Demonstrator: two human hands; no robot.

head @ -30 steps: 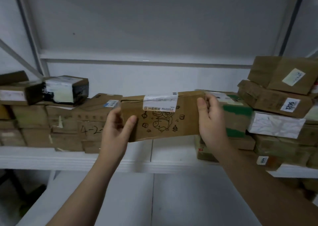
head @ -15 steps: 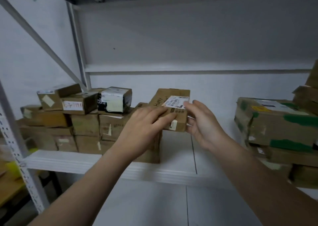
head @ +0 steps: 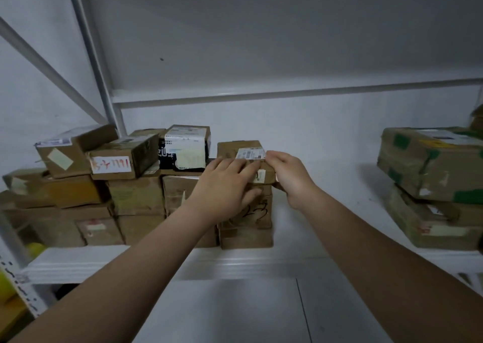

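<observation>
white metal shelf (head: 326,201) spans the frame against a pale wall (head: 261,42). brown parcels (head: 136,196) pile up at centre left, and two bigger taped parcels (head: 431,165) sit at right. small cardboard box (head: 232,149) rests atop the centre pile. left hand (head: 224,183) lies on its front, fingers straight and together. right hand (head: 290,175) grips its right end, fingers curled. white label (head: 251,154) on its top.

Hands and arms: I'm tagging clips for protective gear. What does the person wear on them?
Nothing visible. The left hand and right hand are bare, without gloves, rings or a watch; the left forearm and right forearm are uncovered to the frame's edge, no sleeves.
</observation>
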